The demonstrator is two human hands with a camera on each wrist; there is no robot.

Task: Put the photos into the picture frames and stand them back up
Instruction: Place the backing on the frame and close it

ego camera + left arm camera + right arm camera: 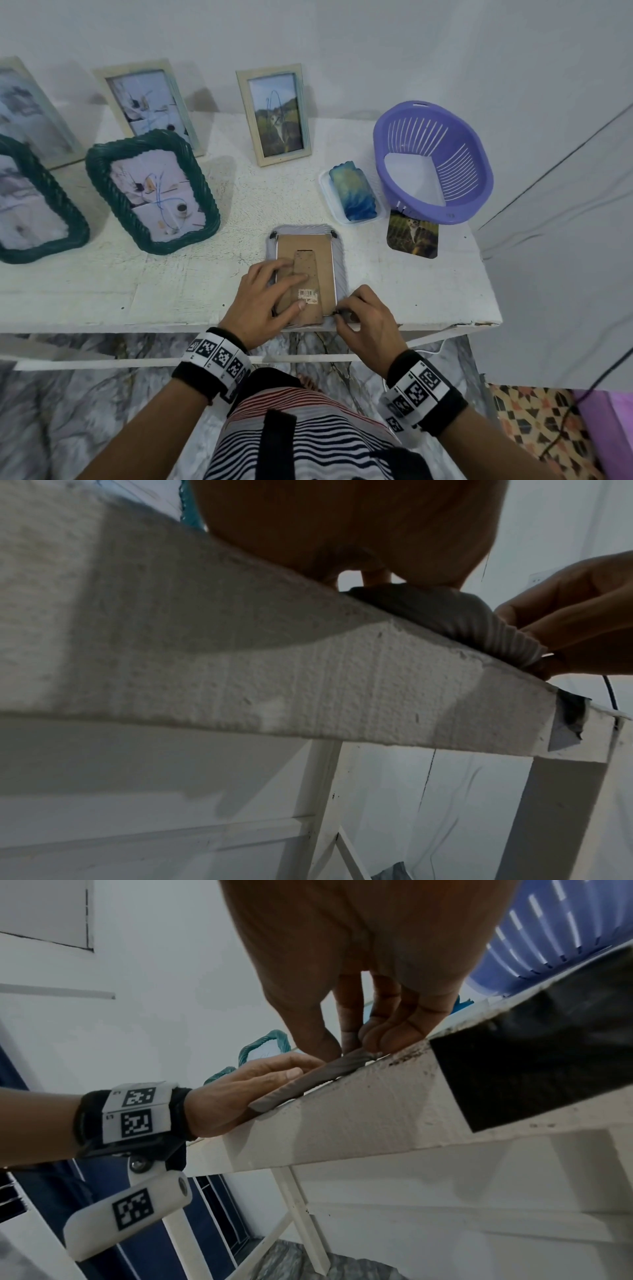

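The right hand (364,317) forms the working grip: thumb and forefinger pinch a small dark tab (339,312) at the near right corner of the frame (340,253), while the left hand (265,301) lies with straight fingers pressing the cardboard backing (322,250) flat. The frame lies face down at the near edge of the white counter (428,294), its near end level with or slightly over that edge (the wrist views show its ribbed rim there). To do this step well, the left palm should probably keep the backing seated while the tab is turned in its own plane, not pried upward, lest the frame slide off the edge. The frame's long axis runs away from the person, toward the wall; the fold-out stand (308,270) on the backing follows that axis. A loose photo (412,236) lies just beside the purple basket (479,171), near the frame's far right corner.
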